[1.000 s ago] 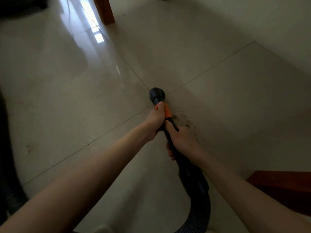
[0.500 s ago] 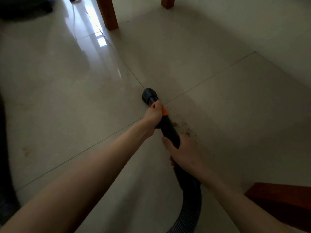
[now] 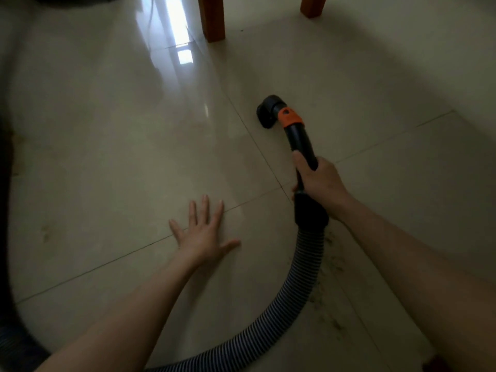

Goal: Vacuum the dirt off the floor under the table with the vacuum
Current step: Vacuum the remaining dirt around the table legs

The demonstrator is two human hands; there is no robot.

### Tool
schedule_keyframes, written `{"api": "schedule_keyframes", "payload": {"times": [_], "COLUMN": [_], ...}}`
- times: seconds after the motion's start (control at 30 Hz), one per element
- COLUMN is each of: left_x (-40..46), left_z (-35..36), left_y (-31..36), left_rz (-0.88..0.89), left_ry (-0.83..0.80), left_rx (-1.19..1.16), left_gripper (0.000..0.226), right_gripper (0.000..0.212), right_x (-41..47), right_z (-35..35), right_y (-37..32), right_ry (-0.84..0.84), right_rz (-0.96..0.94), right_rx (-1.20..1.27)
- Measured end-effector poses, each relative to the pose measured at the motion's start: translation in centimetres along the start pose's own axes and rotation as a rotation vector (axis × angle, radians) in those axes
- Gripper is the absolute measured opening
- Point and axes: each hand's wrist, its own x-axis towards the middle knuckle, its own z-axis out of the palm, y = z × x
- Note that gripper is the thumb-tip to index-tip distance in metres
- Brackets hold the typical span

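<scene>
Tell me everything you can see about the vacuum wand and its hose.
The vacuum wand is a black, plastic-looking tube with an orange collar just behind a round black nozzle, which sits at the floor, pointing away toward the wooden table legs. The right hand grips its lower part. A thick black cuff joins it to a ribbed grey-and-black hose that curves along the floor toward the lower left. Dirt specks lie beside the hose.

Black vacuum wand (image 3: 300,142) with an orange collar (image 3: 289,118).
Its hose (image 3: 303,288) was black-and-white ribbed; the floor (image 3: 107,170) glossy beige tile; table legs (image 3: 212,17) reddish-brown wood.
</scene>
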Motion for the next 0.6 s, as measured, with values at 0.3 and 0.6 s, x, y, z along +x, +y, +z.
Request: {"api": "schedule_keyframes", "payload": {"times": [0.3,0.6], "left_x": [0.2,0.3], "left_z": [0.1,0.3], "left_y": [-0.2,-0.2], "left_rz": [0.005,0.010], "left_ry": [0.036,0.042], "left_rx": [0.056,0.045], "left_gripper": [0.098,0.097], "right_gripper": [0.035,0.034], "right_x": [2.8,2.5], "right_z": [2.9,2.6], "right_y": [-4.1,-3.5], "right_ry": [-0.158,-0.028], "right_rz": [-0.003,0.040], "right_rx": [0.091,0.085]}}
